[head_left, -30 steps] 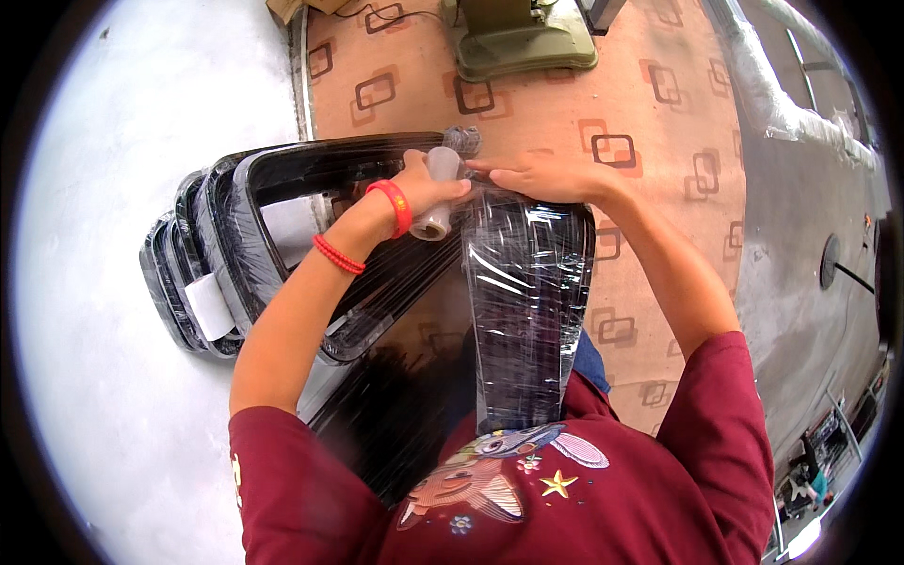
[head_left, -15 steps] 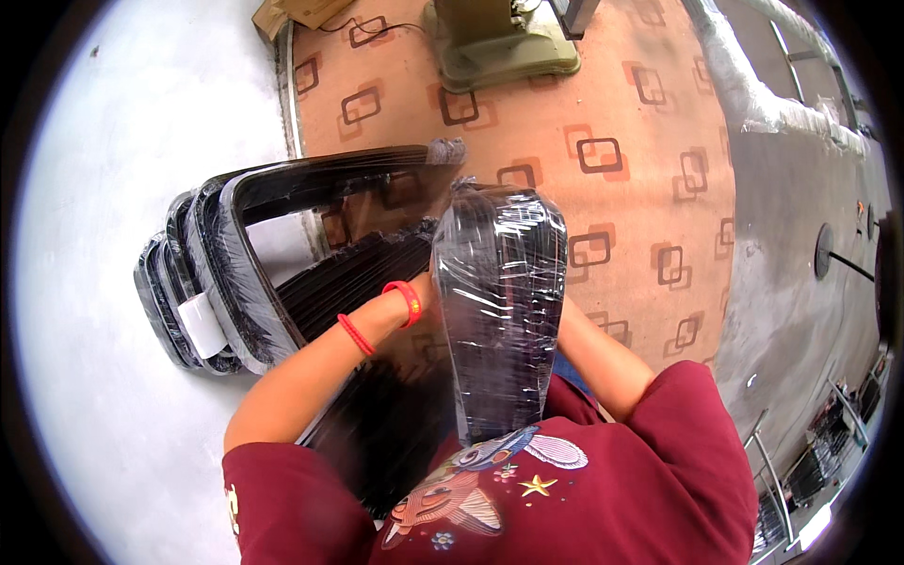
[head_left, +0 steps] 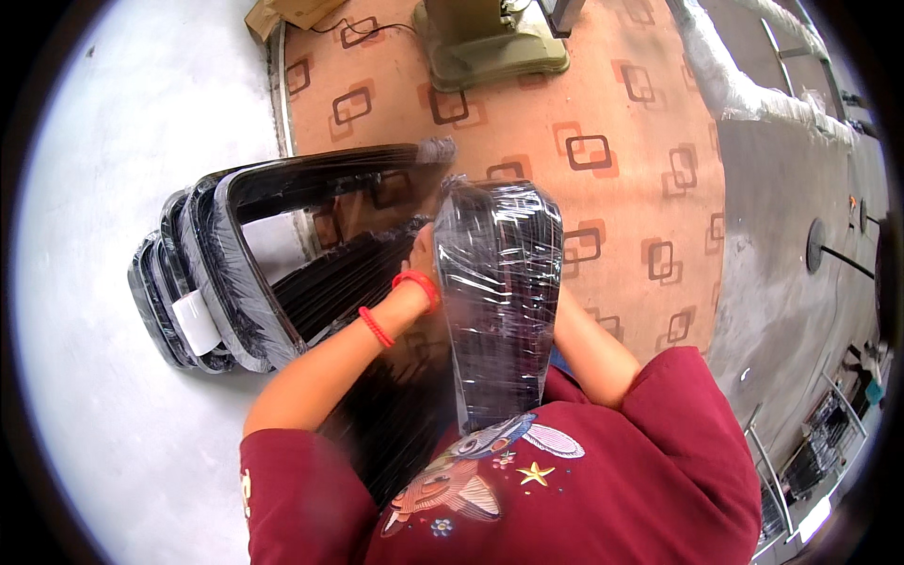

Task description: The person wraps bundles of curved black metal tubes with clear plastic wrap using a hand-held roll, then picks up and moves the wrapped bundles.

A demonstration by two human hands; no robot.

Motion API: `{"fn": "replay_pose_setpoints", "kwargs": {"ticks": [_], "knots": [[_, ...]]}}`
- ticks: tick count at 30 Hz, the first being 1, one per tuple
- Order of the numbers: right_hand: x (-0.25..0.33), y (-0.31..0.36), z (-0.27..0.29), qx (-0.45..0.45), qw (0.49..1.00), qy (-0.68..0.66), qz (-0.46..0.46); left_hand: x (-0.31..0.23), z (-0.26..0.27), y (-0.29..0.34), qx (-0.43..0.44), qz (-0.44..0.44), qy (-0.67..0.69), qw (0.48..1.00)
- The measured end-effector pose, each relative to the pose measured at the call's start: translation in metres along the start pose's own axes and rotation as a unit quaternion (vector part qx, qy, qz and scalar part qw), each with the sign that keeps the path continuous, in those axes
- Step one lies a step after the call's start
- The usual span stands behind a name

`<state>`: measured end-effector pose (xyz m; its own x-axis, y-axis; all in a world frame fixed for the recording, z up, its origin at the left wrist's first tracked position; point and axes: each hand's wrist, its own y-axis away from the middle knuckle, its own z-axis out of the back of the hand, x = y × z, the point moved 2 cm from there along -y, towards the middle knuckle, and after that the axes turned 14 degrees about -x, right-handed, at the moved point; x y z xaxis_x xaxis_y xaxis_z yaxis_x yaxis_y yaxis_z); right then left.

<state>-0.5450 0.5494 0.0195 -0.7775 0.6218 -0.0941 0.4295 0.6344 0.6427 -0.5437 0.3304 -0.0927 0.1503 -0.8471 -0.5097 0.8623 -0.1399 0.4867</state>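
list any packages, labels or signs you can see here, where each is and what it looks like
Film-wrapped panel: upright against the person's chest, tall with a rounded top, dark under clear glossy stretch film; the left hand is at its left edge.
White label: small rectangle stuck on the stack of wrapped black frames on the floor at left.
Cardboard box: top edge, brown, only a corner shows.

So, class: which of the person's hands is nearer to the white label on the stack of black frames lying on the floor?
Left. The left hand, wearing red bracelets, reaches behind the plastic-wrapped black panel, on the same side as the white label. The right hand is hidden behind that panel, farther away.
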Motion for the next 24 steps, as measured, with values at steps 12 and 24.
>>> {"fn": "replay_pose_setpoints", "kwargs": {"ticks": [12,24], "knots": [[0.06,0.012,0.04,-0.031,0.983,-0.183,-0.011,-0.203,0.147,-0.056,0.125,-0.203,0.205,0.949],[0.136,0.036,-0.015,-0.268,0.928,0.24,0.1,-0.198,0.14,-0.064,0.294,-0.13,0.253,0.912]]}}
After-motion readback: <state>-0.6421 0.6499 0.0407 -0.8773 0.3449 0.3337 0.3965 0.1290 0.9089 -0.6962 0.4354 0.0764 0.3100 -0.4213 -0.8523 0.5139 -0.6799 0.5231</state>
